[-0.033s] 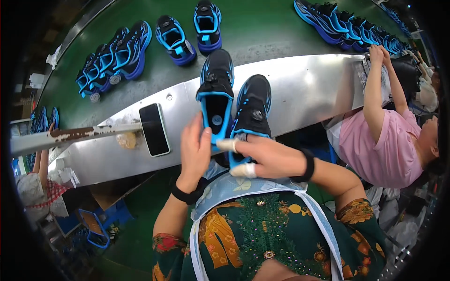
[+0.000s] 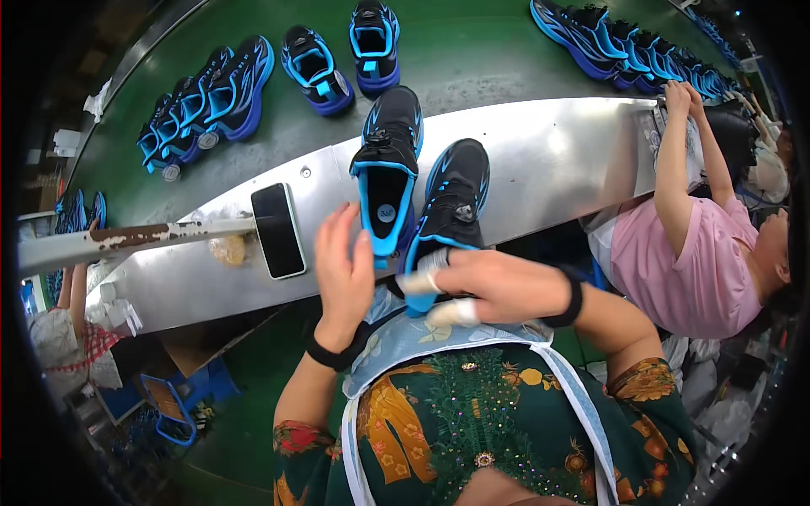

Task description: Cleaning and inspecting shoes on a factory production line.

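The left hand (image 2: 344,282) lies open-palmed against the heel of a black sneaker with bright blue lining (image 2: 387,173), which rests on the shiny metal surface (image 2: 548,160). The right hand (image 2: 494,282), its grip closed, clasps the heel of the matching black-and-blue sneaker (image 2: 456,198) beside it. A black smartphone (image 2: 278,229) lies nearby on the left

I see one view only: a head-worn fisheye, looking steeply down the wearer's front. My hands sit close under the lens at centre, the left hand (image 2: 344,282) and right hand (image 2: 498,282) on two shoes (image 2: 422,198). Beyond the grip the metal bench (image 2: 557,152) and green belt (image 2: 472,51) curve toward the rim. A neighbour (image 2: 675,253) shows far right.
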`<state>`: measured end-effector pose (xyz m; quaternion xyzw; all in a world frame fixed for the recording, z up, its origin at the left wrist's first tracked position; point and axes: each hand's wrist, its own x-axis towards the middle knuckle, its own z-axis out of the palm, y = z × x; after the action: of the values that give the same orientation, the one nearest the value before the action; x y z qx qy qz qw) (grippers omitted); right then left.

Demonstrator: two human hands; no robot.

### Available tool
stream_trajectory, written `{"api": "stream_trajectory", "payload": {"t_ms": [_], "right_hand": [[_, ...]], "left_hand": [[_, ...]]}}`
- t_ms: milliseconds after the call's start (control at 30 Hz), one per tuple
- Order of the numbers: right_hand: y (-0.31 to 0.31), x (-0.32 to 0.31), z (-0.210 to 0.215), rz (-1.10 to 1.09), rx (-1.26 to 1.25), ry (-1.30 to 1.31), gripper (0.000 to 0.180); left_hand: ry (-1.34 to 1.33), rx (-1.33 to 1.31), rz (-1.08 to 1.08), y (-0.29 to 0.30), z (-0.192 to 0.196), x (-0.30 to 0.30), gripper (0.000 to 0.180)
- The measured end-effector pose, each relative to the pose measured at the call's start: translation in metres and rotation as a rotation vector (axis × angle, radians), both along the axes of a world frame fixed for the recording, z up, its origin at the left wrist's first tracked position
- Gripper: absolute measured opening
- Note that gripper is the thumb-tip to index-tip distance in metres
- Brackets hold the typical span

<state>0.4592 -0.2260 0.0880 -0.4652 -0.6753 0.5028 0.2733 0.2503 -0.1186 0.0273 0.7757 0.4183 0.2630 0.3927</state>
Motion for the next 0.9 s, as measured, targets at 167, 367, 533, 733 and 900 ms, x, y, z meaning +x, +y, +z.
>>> {"api": "stream_trajectory", "payload": {"t_ms": [167,367,533,733,900], "right_hand": [[0.011,0.074,0.025,-0.151,-0.132,-0.135,0.054],[0.035,0.031,-0.028,-0.038,0.339,-0.431,0.059],[0.031,0.034,-0.018,0.178,0.240,-0.688,0.045],[0.029,0.044,-0.018,0.100,0.196,-0.388,0.040],[-0.001,0.041,-0.037,-0.164,0.252,-0.390,0.038]], "left_hand": [[-0.154,-0.125,-0.275,-0.040,0.036,0.006,0.023],[0.065,0.124,-0.323,-0.061,-0.004,0.022,0.013],[-0.123,-0.362,-0.094,-0.053,-0.003,0.017,0.011],[-0.085,-1.210,-0.243,-0.031,0.022,0.020,0.027],[-0.196,-1.210,-0.162,-0.045,0.013,0.025,0.026]]}}
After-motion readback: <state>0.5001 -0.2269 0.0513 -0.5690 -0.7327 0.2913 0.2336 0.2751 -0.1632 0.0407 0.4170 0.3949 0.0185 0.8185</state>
